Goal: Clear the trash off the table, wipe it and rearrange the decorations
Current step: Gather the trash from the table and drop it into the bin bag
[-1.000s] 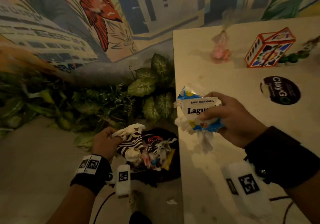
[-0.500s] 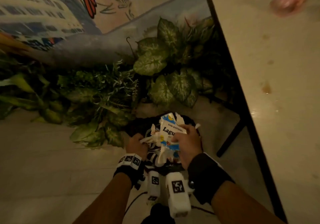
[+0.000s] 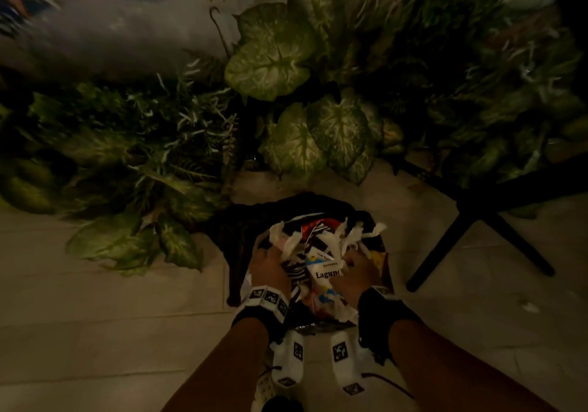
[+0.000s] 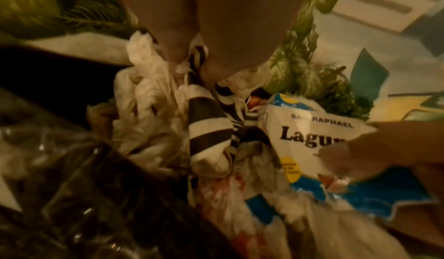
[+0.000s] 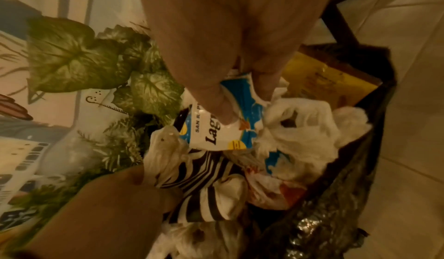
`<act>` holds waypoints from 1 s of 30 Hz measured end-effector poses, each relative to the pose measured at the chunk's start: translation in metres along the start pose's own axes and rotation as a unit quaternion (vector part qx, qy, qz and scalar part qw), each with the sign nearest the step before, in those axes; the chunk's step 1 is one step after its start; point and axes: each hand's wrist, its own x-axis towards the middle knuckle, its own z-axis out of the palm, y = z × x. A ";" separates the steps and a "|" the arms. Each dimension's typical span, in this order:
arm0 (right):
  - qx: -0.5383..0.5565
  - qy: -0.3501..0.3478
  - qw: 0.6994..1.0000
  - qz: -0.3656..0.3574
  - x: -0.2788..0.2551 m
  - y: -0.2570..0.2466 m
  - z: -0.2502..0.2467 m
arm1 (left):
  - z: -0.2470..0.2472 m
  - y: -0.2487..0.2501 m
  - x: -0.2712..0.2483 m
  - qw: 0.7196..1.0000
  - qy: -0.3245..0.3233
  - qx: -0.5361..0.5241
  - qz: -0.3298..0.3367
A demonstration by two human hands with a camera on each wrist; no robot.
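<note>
A black trash bag (image 3: pixel 235 236) stands on the floor, full of crumpled white tissue, wrappers and a zebra-striped paper (image 3: pixel 291 267). My right hand (image 3: pixel 353 271) pinches a blue-and-white "Laguna" wrapper (image 3: pixel 326 273) (image 4: pixel 310 136) (image 5: pixel 216 136) between thumb and fingers, low over the bag's contents. My left hand (image 3: pixel 267 268) grips the zebra-striped paper (image 4: pixel 209 130) (image 5: pixel 206 187) and white tissue (image 4: pixel 149 92) at the bag's left side. The tabletop is out of view.
Leafy green plants (image 3: pixel 286 61) crowd the wall behind the bag. A black table leg (image 3: pixel 445 243) slants down to the floor at the right. A yellow wrapper (image 5: pixel 321 80) lies against the bag's far wall. Tiled floor (image 3: pixel 95 300) spreads left and right.
My right hand carried the Laguna wrapper from above the table edge down into the trash bag. My view tilted down from the tabletop to the floor. The left hand stayed at the bag.
</note>
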 end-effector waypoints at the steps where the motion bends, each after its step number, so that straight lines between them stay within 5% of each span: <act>1: 0.005 -0.006 1.000 0.004 0.007 0.002 0.002 | 0.007 -0.003 0.003 1.000 -0.007 0.017 -0.004; 9: -0.067 -0.009 0.998 0.013 0.033 0.018 0.023 | 0.026 -0.014 0.007 0.996 -0.082 0.032 -0.005; 18: 0.002 0.012 0.998 -0.060 -0.032 0.009 -0.012 | -0.031 0.007 -0.038 0.989 -0.113 -0.078 -0.048; 24: 0.095 0.053 0.993 -0.044 -0.102 -0.016 -0.035 | -0.093 0.042 -0.093 0.992 -0.033 -0.118 -0.037; 30: 0.204 -0.039 0.977 -0.044 -0.219 -0.054 -0.067 | -0.165 0.087 -0.155 0.974 0.020 -0.224 -0.031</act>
